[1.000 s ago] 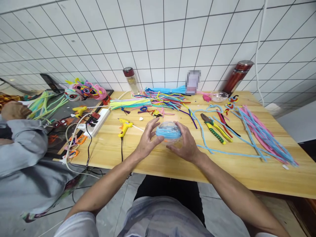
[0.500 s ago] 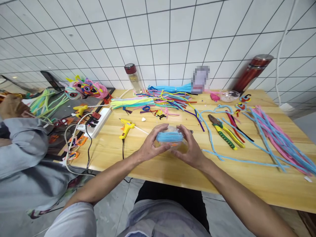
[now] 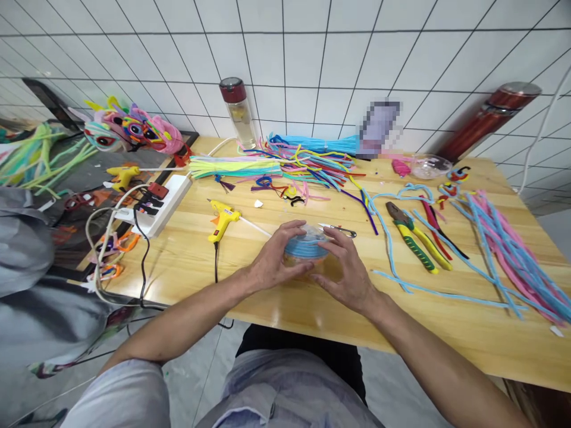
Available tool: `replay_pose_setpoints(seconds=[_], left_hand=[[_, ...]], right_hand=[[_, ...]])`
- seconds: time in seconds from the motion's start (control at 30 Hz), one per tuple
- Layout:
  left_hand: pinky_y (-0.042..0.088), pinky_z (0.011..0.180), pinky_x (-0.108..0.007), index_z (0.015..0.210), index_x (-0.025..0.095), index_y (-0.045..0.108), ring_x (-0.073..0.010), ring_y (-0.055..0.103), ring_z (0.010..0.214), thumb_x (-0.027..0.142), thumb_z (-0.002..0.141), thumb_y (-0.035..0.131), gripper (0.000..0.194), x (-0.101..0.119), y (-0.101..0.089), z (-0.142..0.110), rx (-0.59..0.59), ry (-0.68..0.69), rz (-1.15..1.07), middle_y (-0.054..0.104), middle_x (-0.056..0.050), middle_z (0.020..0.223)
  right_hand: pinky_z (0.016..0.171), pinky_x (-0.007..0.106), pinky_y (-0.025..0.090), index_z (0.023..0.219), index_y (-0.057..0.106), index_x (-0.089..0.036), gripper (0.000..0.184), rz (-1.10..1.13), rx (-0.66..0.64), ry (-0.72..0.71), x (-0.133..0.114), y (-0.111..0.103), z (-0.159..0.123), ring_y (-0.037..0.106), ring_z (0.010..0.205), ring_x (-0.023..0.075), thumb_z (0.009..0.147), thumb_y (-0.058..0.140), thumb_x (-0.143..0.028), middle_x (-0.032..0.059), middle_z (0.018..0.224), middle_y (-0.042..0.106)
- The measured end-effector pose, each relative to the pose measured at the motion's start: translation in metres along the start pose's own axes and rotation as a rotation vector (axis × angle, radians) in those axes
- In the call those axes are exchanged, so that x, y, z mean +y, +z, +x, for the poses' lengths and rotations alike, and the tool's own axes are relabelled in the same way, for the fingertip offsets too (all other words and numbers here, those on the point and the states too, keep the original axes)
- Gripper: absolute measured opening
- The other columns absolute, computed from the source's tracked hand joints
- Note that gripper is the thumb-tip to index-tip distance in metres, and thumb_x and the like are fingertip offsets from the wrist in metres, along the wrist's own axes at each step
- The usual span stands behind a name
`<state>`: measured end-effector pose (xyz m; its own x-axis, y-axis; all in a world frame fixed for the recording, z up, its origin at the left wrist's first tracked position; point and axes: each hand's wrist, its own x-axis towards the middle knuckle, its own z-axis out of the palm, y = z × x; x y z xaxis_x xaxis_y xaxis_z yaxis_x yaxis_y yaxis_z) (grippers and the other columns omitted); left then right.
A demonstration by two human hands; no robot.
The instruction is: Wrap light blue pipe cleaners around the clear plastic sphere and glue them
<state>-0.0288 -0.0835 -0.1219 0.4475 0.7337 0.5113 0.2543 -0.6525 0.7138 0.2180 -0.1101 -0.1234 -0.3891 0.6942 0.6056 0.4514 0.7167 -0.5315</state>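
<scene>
Both my hands hold a clear plastic ball (image 3: 307, 245) wrapped with a band of light blue pipe cleaner, low over the wooden table (image 3: 276, 297). My left hand (image 3: 274, 258) cups its left side, fingers curled over the top. My right hand (image 3: 347, 270) grips the right side, fingers pressed against it. A yellow glue gun (image 3: 222, 219) lies just left of my hands, its cord trailing toward me. Yellow-and-green pliers (image 3: 413, 244) lie to the right. A small metal clipper (image 3: 339, 229) sits just behind the ball.
Piles of coloured pipe cleaners (image 3: 294, 166) lie at the back and pink and blue ones (image 3: 504, 249) on the right. A power strip (image 3: 158, 205), a glass bottle (image 3: 238, 116), a red flask (image 3: 486, 122), a clear bowl (image 3: 430, 166) and a colourful lion head (image 3: 129, 128) stand around. Someone in grey (image 3: 27, 261) sits at left.
The view has tilted down and shifted left. My hands have lowered the ball closer to the table, and my left fingers have curled further over its top.
</scene>
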Motion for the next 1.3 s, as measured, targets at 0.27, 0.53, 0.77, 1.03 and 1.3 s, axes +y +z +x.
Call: replay_pose_setpoints(seconds=[0.27,0.53,0.77,1.03,1.3], left_hand=[[0.055,0.120,-0.058,0.151,0.028,0.049,-0.0335,0.058,0.152,0.035,0.091,0.089,0.073,0.001,0.001,0.002,0.011,0.026,-0.034,0.057,-0.022,0.159],[0.056,0.120,-0.058,0.155,0.028,0.044,-0.0348,0.059,0.151,0.043,0.089,0.091,0.083,0.000,0.004,0.000,0.012,-0.001,-0.047,0.057,-0.022,0.161],[0.048,0.126,-0.062,0.146,0.028,0.044,-0.0342,0.047,0.164,0.039,0.107,0.068,0.047,0.010,-0.010,0.001,-0.052,-0.055,-0.108,0.047,-0.021,0.172],[0.053,0.120,-0.052,0.134,0.027,0.049,-0.0268,0.057,0.154,0.034,0.112,0.059,0.025,0.013,-0.009,0.003,-0.059,-0.098,-0.132,0.055,-0.018,0.165],[0.052,0.120,-0.050,0.131,0.027,0.051,-0.0261,0.057,0.151,0.035,0.112,0.059,0.022,0.013,-0.010,0.003,-0.058,-0.150,-0.157,0.056,-0.016,0.164]], right_hand=[[0.112,0.064,0.061,0.160,0.046,-0.033,0.067,-0.029,-0.001,0.019,-0.001,-0.001,0.000,0.061,0.146,0.0376,0.101,0.078,-0.037,0.0183,0.160,0.056],[0.109,0.064,0.062,0.157,0.048,-0.029,0.065,-0.054,-0.006,0.024,-0.002,-0.003,0.001,0.063,0.144,0.0380,0.100,0.079,-0.034,0.0200,0.157,0.058],[0.113,0.066,0.059,0.156,0.048,-0.032,0.064,-0.036,0.001,0.072,-0.002,-0.003,0.002,0.064,0.144,0.0387,0.099,0.080,-0.035,0.0177,0.155,0.062],[0.115,0.064,0.058,0.152,0.051,-0.032,0.060,-0.006,0.014,0.075,-0.002,-0.002,0.003,0.064,0.144,0.0362,0.100,0.080,-0.034,0.0165,0.155,0.063],[0.116,0.064,0.056,0.147,0.052,-0.032,0.057,0.010,0.008,0.110,0.002,0.003,-0.001,0.062,0.147,0.0358,0.099,0.082,-0.036,0.0168,0.156,0.062]])
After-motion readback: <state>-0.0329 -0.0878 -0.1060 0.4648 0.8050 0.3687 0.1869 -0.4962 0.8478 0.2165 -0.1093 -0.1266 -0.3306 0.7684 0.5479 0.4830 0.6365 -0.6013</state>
